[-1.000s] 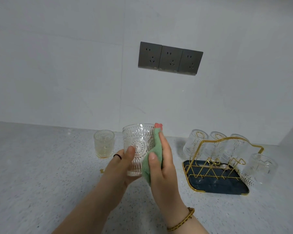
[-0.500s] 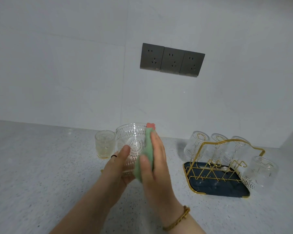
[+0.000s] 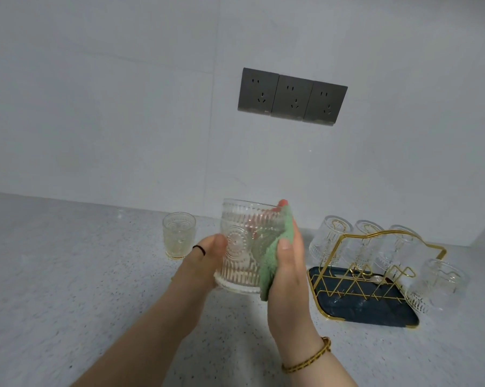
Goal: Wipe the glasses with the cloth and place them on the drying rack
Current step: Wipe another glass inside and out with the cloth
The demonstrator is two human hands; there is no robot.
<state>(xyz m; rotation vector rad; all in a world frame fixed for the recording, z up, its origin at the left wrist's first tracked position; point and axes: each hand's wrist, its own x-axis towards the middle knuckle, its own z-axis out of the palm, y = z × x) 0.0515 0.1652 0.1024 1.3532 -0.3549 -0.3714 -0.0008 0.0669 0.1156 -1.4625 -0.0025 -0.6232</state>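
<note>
- Two hands on one job: left hand (image 3: pixel 205 261) grips the ribbed glass (image 3: pixel 241 247) from its left side, thumb across the front, fingers curled round the back.
- The glass is held upright in the air above the counter (image 3: pixel 68 275), mouth up, touching nothing but hands and cloth.
- Right hand (image 3: pixel 288 277) presses the green cloth (image 3: pixel 274 247) flat against the glass's right side. The thumb pins the cloth from the front and the fingers lie long behind it, only slightly bent.
- The cloth runs from the glass rim down past its base. A red patch shows at its top edge; can't tell if that is cloth or fingertip.
- Second glass (image 3: pixel 179 236) stands upright on the counter, just behind the left hand and apart from it.
- Drying rack (image 3: pixel 355 284) is gold wire on a navy tray (image 3: pixel 375 311), on the counter to the right of the hands.
- Four glasses sit inverted and tilted on its prongs: three along the back (image 3: pixel 329 238), (image 3: pixel 364 241), (image 3: pixel 397 247), and one at the right end (image 3: pixel 439 280).
- Black ring (image 3: pixel 198 248) on a left finger, gold bracelet (image 3: pixel 308 356) on the right wrist.
- Triple grey socket plate (image 3: pixel 291 96) on the wall above.
</note>
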